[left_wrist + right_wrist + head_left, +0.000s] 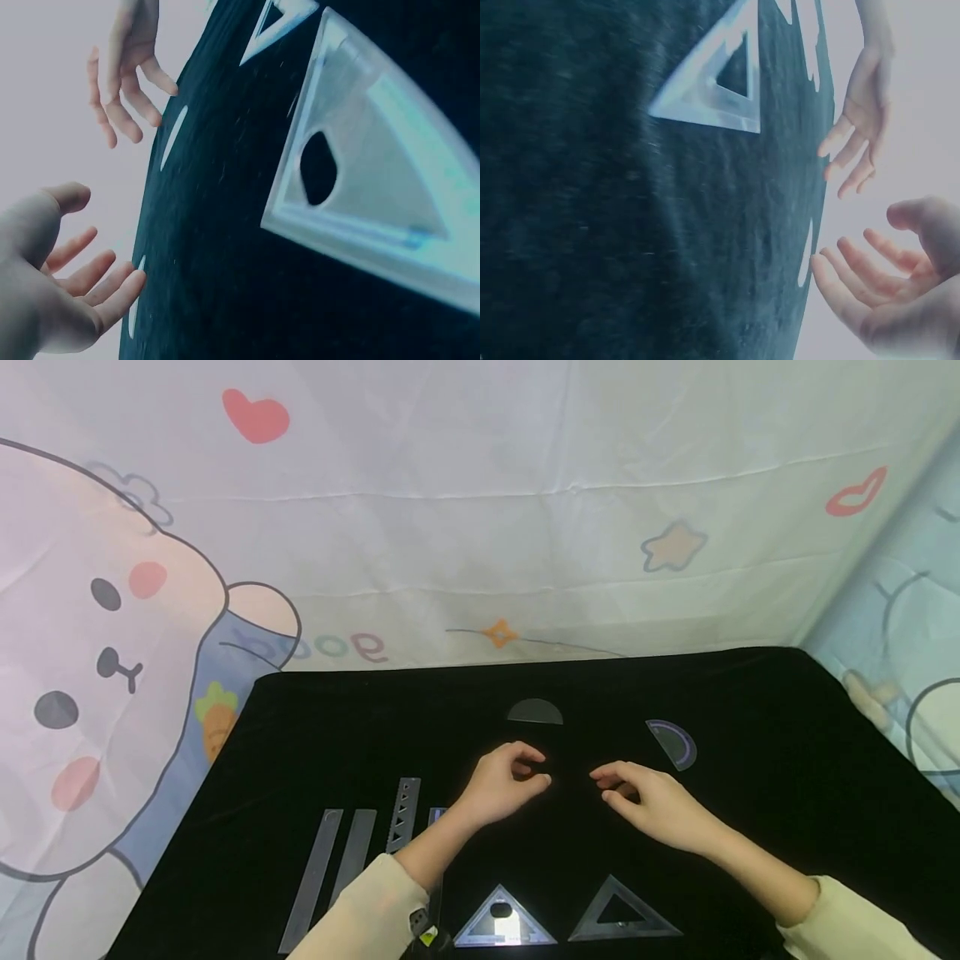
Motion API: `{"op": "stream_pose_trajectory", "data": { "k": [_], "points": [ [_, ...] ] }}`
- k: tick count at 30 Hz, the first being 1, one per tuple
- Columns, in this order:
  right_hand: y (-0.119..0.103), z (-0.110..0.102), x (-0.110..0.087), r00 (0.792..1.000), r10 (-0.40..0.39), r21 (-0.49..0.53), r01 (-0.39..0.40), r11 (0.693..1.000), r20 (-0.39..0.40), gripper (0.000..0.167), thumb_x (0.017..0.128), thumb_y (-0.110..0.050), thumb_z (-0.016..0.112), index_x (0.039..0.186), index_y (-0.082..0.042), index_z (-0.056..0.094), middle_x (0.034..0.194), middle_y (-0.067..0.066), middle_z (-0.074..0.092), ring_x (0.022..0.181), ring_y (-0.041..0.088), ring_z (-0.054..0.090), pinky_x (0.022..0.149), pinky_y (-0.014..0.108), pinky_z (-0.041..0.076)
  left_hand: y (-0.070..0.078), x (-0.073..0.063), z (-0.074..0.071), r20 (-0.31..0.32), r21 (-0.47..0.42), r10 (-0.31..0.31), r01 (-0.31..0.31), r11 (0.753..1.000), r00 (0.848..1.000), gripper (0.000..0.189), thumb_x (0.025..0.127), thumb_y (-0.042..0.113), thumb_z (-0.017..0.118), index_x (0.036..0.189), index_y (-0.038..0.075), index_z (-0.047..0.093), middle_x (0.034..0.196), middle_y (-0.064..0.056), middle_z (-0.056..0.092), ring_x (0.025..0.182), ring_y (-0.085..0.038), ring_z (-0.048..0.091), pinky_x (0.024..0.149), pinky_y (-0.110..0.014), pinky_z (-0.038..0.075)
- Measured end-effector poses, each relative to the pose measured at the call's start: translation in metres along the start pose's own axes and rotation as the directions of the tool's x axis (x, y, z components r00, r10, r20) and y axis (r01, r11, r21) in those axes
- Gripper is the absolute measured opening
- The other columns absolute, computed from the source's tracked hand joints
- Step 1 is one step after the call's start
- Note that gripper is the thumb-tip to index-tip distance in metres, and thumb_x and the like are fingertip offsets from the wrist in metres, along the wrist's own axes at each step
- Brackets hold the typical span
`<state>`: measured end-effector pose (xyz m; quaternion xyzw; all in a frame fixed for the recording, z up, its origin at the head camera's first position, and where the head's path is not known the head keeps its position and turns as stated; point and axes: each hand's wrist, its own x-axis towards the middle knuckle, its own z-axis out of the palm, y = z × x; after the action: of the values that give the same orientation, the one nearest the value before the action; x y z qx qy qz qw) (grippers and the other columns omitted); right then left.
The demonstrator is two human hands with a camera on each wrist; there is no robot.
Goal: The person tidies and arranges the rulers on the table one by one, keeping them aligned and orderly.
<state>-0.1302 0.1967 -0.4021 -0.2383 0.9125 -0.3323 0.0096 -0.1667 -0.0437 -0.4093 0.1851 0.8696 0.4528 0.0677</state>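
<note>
Both hands hover over a black-covered table, palms turned toward each other, holding nothing. My left hand [504, 783] has loosely bent fingers and is nearest a clear protractor [536, 712] lying beyond it. The right hand [654, 802], also relaxed, is just in front of a second protractor [673, 745] with a purple arc. Below the hands lie two clear set squares: one with an oval hole [480, 935] that catches bright glare, and one with a triangular cutout [600, 927]. In the left wrist view the holed set square [360, 150] looms large.
To the left lie several straight rulers: a long one [311, 881], another beside it [356, 852], and one with triangular cutouts [403, 814]. A further ruler [437, 815] is mostly behind the left forearm. A printed cloth [465, 543] hangs behind the table [765, 760].
</note>
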Motion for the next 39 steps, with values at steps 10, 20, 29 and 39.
{"op": "stream_pose_trajectory", "data": {
  "k": [10, 20, 29, 39],
  "points": [
    [0.008, -0.003, 0.027, 0.997, 0.062, 0.053, -0.06, 0.997, -0.041, 0.033, 0.093, -0.015, 0.053, 0.124, -0.005, 0.053, 0.114, 0.014, 0.062, 0.096, 0.026, 0.063, 0.076, 0.037, 0.055, -0.016, 0.018, -0.011, -0.095, 0.002, -0.082, 0.082, 0.997, 0.992, 0.034, 0.086, 0.027, 0.063, 0.116, 0.013, 0.059, 0.122, -0.009, 0.055, 0.109, -0.027, 0.056, 0.086, -0.04, 0.05],
    [0.024, -0.004, 0.051, 0.984, 0.177, 0.144, -0.173, 0.974, -0.014, 0.041, 0.095, -0.021, 0.049, 0.132, -0.002, 0.045, 0.122, 0.019, 0.057, 0.103, 0.032, 0.059, 0.078, 0.04, 0.053, -0.028, 0.032, -0.018, -0.154, -0.065, -0.149, 0.14, 0.988, 0.977, 0.039, 0.086, 0.027, 0.063, 0.122, 0.013, 0.056, 0.127, -0.009, 0.054, 0.111, -0.027, 0.056, 0.088, -0.039, 0.05],
    [0.035, -0.004, 0.071, 0.962, 0.271, 0.266, -0.273, 0.925, 0.044, 0.049, 0.097, -0.026, 0.043, 0.139, 0.0, 0.035, 0.131, 0.023, 0.047, 0.11, 0.035, 0.054, 0.081, 0.036, 0.054, -0.035, 0.044, -0.021, -0.184, -0.136, -0.221, 0.198, 0.971, 0.958, 0.043, 0.086, 0.027, 0.063, 0.125, 0.011, 0.054, 0.128, -0.009, 0.053, 0.112, -0.027, 0.055, 0.091, -0.04, 0.049],
    [0.038, -0.001, 0.091, 0.938, 0.336, 0.336, -0.345, 0.877, 0.086, 0.053, 0.098, -0.027, 0.04, 0.142, 0.0, 0.028, 0.135, 0.024, 0.042, 0.119, 0.037, 0.046, 0.091, 0.04, 0.049, -0.035, 0.054, -0.024, -0.208, -0.172, -0.242, 0.208, 0.963, 0.948, 0.047, 0.086, 0.029, 0.061, 0.127, 0.008, 0.05, 0.128, -0.012, 0.053, 0.113, -0.027, 0.055, 0.092, -0.038, 0.049]
  ]
}}
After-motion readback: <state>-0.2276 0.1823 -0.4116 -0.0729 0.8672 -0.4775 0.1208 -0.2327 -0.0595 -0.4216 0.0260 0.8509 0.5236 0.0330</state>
